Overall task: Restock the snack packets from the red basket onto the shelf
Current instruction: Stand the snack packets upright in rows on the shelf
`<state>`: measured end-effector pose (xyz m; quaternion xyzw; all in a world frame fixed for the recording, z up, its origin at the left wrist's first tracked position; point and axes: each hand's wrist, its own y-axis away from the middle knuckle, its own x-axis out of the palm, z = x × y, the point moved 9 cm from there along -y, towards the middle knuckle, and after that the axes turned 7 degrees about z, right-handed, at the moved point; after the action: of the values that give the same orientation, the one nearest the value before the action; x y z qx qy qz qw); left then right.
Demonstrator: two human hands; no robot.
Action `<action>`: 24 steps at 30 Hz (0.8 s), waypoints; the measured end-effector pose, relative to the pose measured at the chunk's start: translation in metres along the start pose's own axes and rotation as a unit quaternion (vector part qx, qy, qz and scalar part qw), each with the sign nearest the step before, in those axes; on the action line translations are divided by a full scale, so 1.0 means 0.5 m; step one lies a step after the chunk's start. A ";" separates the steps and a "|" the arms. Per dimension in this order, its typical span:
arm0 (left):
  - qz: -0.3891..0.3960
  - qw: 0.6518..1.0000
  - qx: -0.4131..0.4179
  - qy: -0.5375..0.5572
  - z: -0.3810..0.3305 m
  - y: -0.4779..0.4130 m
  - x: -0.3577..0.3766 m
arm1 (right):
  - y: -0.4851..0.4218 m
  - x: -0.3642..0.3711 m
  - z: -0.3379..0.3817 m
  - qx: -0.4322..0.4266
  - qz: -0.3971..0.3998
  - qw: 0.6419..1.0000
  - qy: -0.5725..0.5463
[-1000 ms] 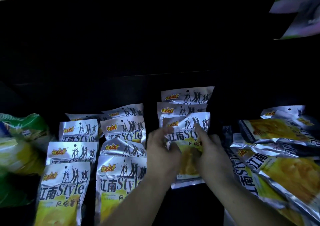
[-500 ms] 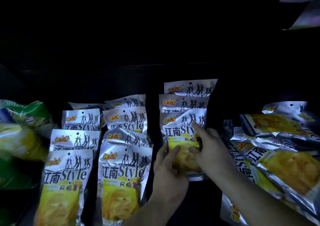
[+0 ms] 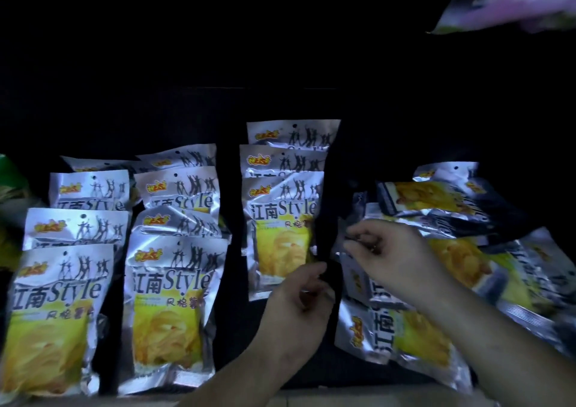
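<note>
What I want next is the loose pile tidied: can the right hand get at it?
Probably yes: the right hand is directly over the loose pile, with nothing between them.

- Three files of silver foil snack packets stand on the dark shelf, each packet behind the next.
- The left file and middle file are just beside each other. The third file is apart to their right and reaches further back.
- Right of these, a heap of flat-lying foil packets overlaps.
- The left hand is before the third file, the right hand over the heap's left edge.
- A green crinkled bag sits far left.
</note>
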<state>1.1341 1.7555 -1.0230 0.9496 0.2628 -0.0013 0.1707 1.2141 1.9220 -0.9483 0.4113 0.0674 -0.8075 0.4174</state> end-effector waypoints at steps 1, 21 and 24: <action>0.022 0.999 -0.019 0.024 0.000 -0.001 0.028 | 0.013 -0.019 -0.024 0.011 0.010 1.000 -0.012; -0.050 0.979 0.008 0.199 -0.149 0.016 0.087 | 0.156 -0.070 -0.174 0.073 0.009 0.997 -0.001; -0.089 0.978 0.040 0.187 -0.191 0.026 0.016 | 0.163 -0.081 -0.150 0.084 -0.020 0.996 -0.013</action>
<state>1.1392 1.7802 -0.9298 0.9121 0.3728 0.1507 0.0794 1.3319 1.9289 -0.9489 0.4331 0.0019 -0.8236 0.3662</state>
